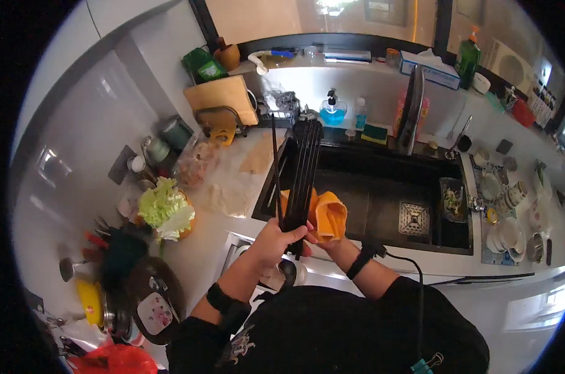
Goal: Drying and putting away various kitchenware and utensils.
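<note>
My left hand [281, 239] grips a bundle of long black chopsticks [305, 173] near their lower ends, above the left part of the black sink [366, 205]. One chopstick [275, 168] stands apart from the rest, slanting to the left side. An orange cloth [331, 216] lies draped over my right hand [328, 240], whose fingers meet the bundle from the right. Part of the cloth shows behind the chopsticks. Most of my right fingers are hidden under the cloth.
A leafy lettuce [166, 210], a cutting board [224, 100] and a plastic bag [196, 163] are at left. Behind the sink stand a blue soap bottle [333, 112] and a sponge [374, 134]. Bowls [504, 236] sit right of it. A cable [415, 271] hangs by my right arm.
</note>
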{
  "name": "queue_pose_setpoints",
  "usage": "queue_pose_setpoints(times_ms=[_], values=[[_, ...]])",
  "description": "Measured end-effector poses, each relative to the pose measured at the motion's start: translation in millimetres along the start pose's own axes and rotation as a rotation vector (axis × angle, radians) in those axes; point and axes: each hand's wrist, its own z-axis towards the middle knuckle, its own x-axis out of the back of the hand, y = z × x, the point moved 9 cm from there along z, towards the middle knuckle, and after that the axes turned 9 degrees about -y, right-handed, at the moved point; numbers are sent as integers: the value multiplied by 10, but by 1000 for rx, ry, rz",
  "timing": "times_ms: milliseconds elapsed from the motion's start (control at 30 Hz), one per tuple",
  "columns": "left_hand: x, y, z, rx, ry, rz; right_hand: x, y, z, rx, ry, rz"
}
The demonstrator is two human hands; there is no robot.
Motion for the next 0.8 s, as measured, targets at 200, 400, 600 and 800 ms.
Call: queue_pose_setpoints(times_ms=[200, 400, 600, 800], values=[[184, -45, -4, 25, 195, 37, 632, -75, -222, 197, 453, -88], [78, -115, -23, 65, 104, 117, 567, -193, -210, 211, 390, -206], [-174, -134, 132, -68, 79, 318, 621, -190, -326, 101, 9, -224], [78, -123, 62, 23, 181, 531, 381, 9, -204, 117, 602, -75]])
